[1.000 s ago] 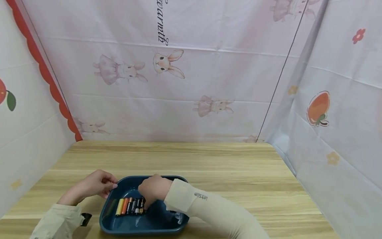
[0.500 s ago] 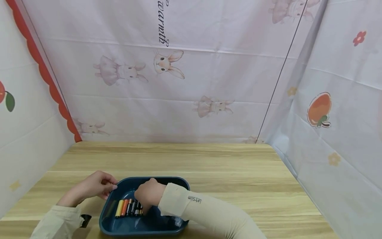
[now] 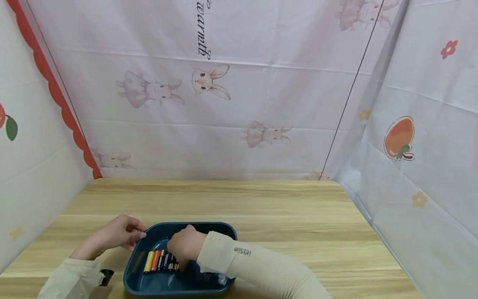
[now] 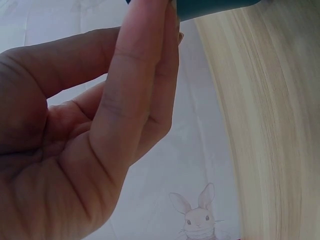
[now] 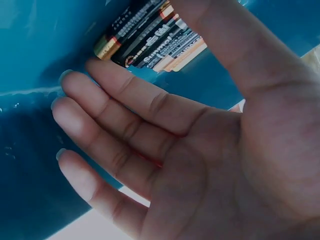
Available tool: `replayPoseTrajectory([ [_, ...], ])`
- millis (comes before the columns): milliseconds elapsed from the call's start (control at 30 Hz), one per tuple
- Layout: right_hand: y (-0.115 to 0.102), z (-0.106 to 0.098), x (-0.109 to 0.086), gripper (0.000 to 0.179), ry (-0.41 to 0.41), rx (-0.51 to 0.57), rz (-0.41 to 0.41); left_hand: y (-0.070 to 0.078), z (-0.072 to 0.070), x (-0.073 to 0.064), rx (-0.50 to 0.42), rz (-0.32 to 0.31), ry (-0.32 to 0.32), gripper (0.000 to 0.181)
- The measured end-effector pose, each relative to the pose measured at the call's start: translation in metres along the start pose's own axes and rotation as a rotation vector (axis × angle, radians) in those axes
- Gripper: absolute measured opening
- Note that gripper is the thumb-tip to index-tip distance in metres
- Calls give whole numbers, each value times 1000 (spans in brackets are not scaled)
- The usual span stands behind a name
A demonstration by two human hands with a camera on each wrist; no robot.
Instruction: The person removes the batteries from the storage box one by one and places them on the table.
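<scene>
Right wrist: batteries (image 5: 150, 42) beside hand (image 5: 170, 135).

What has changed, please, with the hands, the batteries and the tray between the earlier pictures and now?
The right hand has moved slightly leftward and toward the person, so it now hides more of the right end of the row of batteries. No new grip or letting go is visible. The left hand stays at the far left corner of the tray, which has not visibly moved.
</scene>
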State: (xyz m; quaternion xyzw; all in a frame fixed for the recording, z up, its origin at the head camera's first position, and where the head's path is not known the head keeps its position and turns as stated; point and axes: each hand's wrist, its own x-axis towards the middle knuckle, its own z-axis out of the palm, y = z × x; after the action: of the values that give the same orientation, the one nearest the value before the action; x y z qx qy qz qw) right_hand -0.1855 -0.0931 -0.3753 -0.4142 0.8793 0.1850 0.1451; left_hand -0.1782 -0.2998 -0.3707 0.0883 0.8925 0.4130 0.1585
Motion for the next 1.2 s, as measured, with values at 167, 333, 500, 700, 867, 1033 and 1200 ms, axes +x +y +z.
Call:
replayPoseTrajectory([
  [167,0,1,-1,33,-3,7,7,1,1,0,-2,3,-3,13],
  [333,1,0,-3,29,4,5,5,0,1,0,-11,14,-11,14],
  [500,2,1,-3,28,6,-12,2,-1,0,0,-11,15,-14,14],
  [700,6,2,-8,25,28,-28,-15,-1,0,0,-14,-7,-13,15],
  [867,14,0,-13,25,44,-22,-42,-2,0,-1,-11,7,-12,15],
  [1033,23,-2,-20,26,65,-14,-33,-2,-1,-1,-8,25,-13,15],
  [1200,29,-7,-30,26,95,-31,9,-3,-1,-1,-19,23,-23,16],
])
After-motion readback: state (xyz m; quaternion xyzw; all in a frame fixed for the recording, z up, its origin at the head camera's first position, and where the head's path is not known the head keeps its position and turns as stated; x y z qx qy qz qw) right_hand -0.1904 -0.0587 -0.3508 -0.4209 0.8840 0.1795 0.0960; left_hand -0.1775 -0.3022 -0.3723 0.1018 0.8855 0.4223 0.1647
